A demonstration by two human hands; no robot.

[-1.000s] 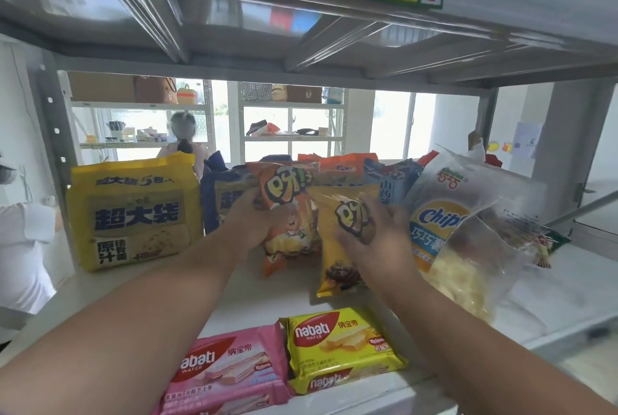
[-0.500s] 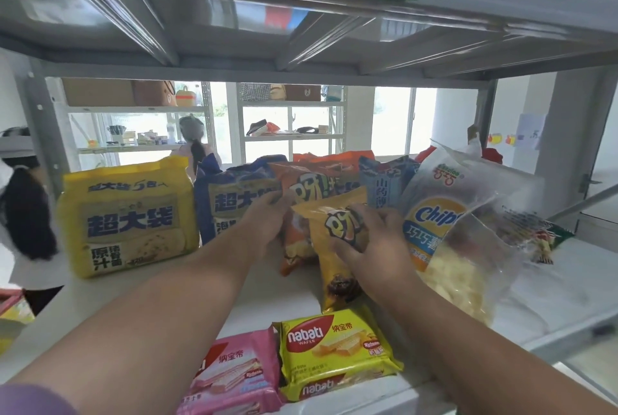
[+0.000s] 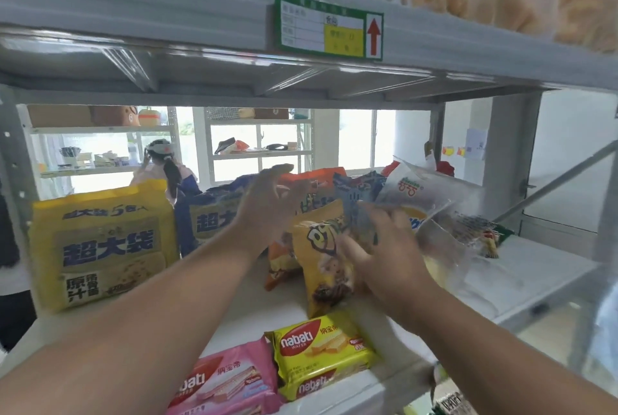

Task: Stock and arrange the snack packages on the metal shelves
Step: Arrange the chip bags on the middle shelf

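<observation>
On the white metal shelf a yellow snack bag stands upright in front of an orange snack bag. My left hand hovers with spread fingers at the orange bag's left top corner. My right hand is motion-blurred at the yellow bag's right edge, thumb on its front, fingers up by a small blue bag. A clear chips bag leans behind that hand. Yellow and pink wafer packs lie flat at the shelf's front.
A large yellow bag and a blue one stand at the left. A small packet lies at the right. The upper shelf edge carries a green label. Another person stands beyond the shelving.
My left hand has let go of the orange bag and opened, lifting upward. My right hand has shifted up along the yellow bag's right side. The camera has tilted upward.
</observation>
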